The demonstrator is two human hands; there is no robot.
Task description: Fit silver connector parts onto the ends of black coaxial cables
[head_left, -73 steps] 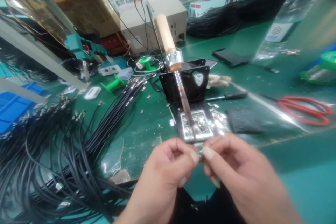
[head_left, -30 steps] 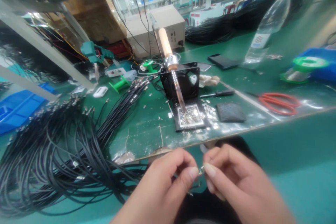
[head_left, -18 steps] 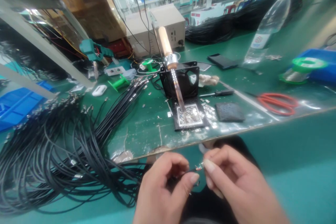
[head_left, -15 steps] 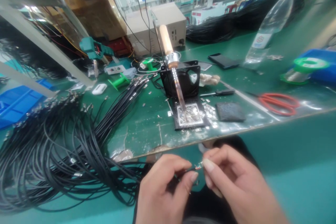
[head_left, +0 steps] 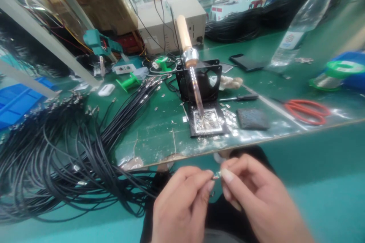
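In front of the table edge, my left hand (head_left: 185, 197) is closed on the end of a black cable, with thin coloured wires (head_left: 216, 177) showing past its fingertips. My right hand (head_left: 251, 193) pinches a small piece at the tips of those wires, too small to make out fully. Black cables (head_left: 85, 159) lie in a large bundle to the left, several running toward my left hand. Above the hands, a soldering iron (head_left: 186, 41) with a wooden handle leans tip down over a tray (head_left: 194, 123) of small metal pieces.
A black fan (head_left: 182, 83) stands behind the tray. Right of it lie a dark pad (head_left: 252, 119), a screwdriver (head_left: 248, 98), red-handled scissors (head_left: 308, 111) and a green solder spool (head_left: 327, 74). A plastic bottle (head_left: 291, 40) and a phone (head_left: 246, 62) are farther back.
My left fingers have closed further over the cable end, hiding its black jacket. Both hands have come slightly closer at the wires. The view has shifted a little.
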